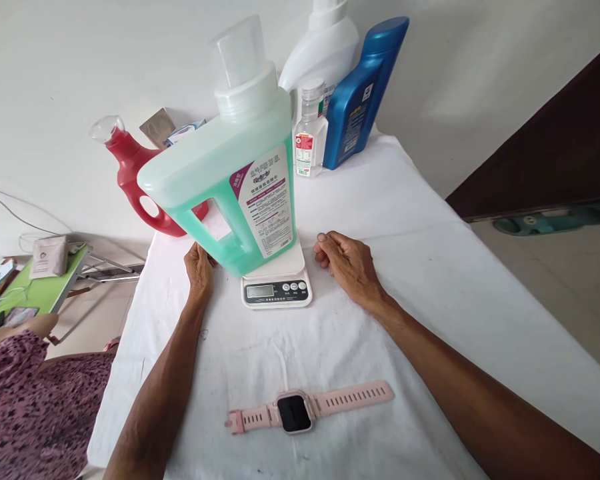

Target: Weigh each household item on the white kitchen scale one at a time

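A large jug of green liquid, with a clear cap and a printed label, stands on a small white kitchen scale. The scale's display shows no digits that I can read. My left hand rests on the cloth left of the scale, fingers curled in and partly hidden by the jug. On the scale's right side, apart from it, my right hand lies loosely closed, thumb over the fingers, with nothing visible in it. Between my forearms a pink smartwatch lies flat with its strap spread out.
Behind the jug stand a red bottle, a small clear bottle, a blue bottle and a big white bottle by the wall. A white cloth covers the table. At left, a person in patterned clothing sits near a green table.
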Demonstrator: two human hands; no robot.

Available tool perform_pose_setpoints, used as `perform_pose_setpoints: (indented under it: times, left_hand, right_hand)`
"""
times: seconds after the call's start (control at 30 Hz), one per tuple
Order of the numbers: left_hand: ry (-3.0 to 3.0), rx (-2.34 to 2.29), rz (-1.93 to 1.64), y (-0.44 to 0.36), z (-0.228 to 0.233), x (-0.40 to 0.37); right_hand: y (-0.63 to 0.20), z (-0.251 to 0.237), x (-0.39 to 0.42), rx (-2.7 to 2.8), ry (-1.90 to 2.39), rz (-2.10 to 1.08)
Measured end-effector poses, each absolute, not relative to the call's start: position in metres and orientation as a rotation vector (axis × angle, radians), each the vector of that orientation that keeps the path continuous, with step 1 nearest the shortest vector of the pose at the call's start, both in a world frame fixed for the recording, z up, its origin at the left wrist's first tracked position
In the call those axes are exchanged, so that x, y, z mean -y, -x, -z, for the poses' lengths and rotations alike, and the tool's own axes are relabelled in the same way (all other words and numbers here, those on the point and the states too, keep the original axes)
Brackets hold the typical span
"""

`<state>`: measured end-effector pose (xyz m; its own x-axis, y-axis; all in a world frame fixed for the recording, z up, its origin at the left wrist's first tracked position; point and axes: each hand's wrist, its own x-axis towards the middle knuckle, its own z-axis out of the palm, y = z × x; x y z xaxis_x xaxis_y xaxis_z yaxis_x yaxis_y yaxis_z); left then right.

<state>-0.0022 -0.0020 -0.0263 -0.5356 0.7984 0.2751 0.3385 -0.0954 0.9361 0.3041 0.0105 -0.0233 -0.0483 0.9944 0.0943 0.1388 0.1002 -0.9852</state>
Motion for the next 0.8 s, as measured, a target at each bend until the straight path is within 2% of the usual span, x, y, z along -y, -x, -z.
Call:
perform_pose_setpoints:
  times: [0.8]
  left_hand:
    - [-1.200,-1.830,-1.655,-0.0043,0.0178,0.0039]
  right_hand:
    - [-0.3046,0.0220,-0.0101,1.400,1.219,-1.091]
